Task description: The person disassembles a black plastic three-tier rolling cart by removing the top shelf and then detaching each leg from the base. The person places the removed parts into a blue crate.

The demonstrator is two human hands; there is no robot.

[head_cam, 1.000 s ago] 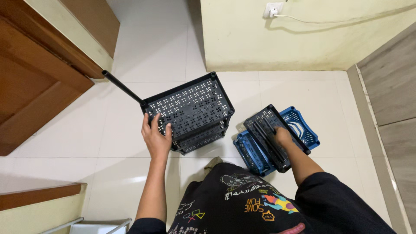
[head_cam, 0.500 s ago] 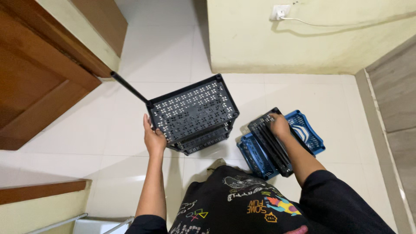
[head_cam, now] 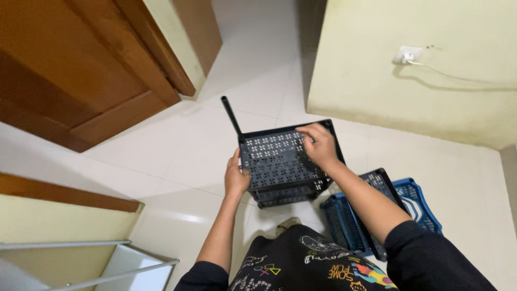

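Observation:
A black perforated plastic rack with stacked shelves stands on the white tiled floor, a black pole rising from its far left corner. My left hand grips the rack's near left edge. My right hand rests on the top shelf near its far right corner, fingers bent; whether it holds anything small there is unclear. To the right lies a blue plastic basket with a loose black shelf panel across it, partly hidden by my right arm.
A brown wooden door and frame stand at the left. A cream wall with a white socket and cable is behind the rack. A white metal frame sits at the lower left.
My right hand left the black panel on the blue basket and moved up onto the rack's top shelf. The view swung left, and my left hand stayed on the rack's edge.

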